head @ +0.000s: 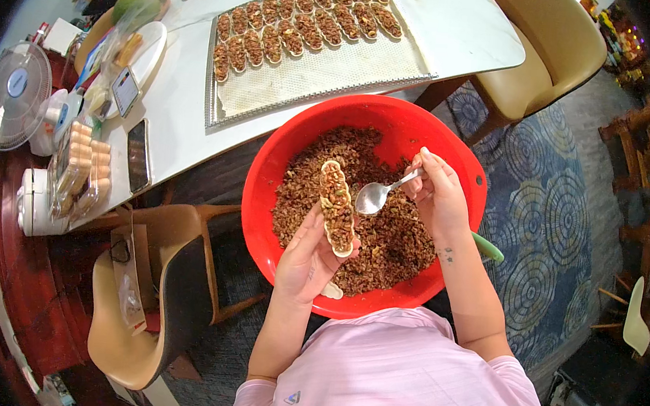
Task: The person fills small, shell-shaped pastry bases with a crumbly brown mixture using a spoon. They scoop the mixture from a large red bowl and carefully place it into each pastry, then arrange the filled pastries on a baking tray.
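Over a large red plastic basin (276,159) holding a brown mix of chopped nuts and seeds, my left hand (312,253) holds a long, pale, scalloped shell (337,209) filled with the mix. My right hand (439,195) grips the handle of a metal spoon (372,199), its bowl close beside the shell's right edge. Another pale scalloped piece (332,290) lies at the basin's near edge, below my left hand. Beyond the basin, a wire rack with a perforated pale liner (311,82) bears two rows of filled shells (307,30).
The white table (475,37) carries a phone lying flat (139,155), another propped phone (125,91), a white plate (155,52) and clear packs of pale pieces (79,155). Tan chairs stand at left (145,229) and right (566,44). A green handle (487,247) shows beside the basin.
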A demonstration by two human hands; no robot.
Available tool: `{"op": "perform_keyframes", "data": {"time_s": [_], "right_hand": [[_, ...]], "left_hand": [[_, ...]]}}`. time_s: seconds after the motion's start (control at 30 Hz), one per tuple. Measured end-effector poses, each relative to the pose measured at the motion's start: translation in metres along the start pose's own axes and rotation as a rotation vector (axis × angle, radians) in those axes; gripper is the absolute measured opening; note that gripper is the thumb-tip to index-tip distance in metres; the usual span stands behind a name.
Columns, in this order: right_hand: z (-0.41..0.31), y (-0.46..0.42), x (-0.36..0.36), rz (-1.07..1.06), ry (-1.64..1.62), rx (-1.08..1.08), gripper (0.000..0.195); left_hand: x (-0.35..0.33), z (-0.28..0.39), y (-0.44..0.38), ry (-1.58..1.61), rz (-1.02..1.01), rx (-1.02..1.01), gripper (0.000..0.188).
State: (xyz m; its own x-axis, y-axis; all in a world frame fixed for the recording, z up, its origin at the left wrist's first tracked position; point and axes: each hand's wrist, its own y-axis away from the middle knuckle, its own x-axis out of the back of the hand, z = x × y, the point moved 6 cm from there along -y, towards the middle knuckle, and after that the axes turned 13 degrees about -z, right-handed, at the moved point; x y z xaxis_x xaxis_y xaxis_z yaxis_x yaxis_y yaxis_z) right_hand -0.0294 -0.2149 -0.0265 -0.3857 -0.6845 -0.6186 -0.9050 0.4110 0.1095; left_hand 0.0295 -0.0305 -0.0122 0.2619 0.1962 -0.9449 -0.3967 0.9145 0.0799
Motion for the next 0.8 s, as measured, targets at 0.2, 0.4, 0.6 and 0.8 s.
{"op": "perform_keyframes", "data": {"time_s": [0.2, 0.4, 0.6, 0.8], "right_hand": [[-0.013, -0.003, -0.007, -0.032, 0.037, 0.058, 0.026], [-0.021, 0.000, -0.020, 0.016, 0.218, 0.033, 0.026], [-0.029, -0.003, -0.026, 0.024, 0.238, 0.059, 0.026], [-0.028, -0.010, -0.025, 0.059, 0.252, 0.062, 0.027]], "left_hand": [[-0.002, 0.002, -0.001, -0.146, 0.040, -0.024, 0.036], [-0.003, 0.004, -0.001, -0.271, 0.106, -0.075, 0.037], [-0.003, 0.005, 0.001, -0.342, 0.102, -0.078, 0.035], [-0.002, 0.005, 0.002, -0.343, 0.137, -0.094, 0.035]]}}
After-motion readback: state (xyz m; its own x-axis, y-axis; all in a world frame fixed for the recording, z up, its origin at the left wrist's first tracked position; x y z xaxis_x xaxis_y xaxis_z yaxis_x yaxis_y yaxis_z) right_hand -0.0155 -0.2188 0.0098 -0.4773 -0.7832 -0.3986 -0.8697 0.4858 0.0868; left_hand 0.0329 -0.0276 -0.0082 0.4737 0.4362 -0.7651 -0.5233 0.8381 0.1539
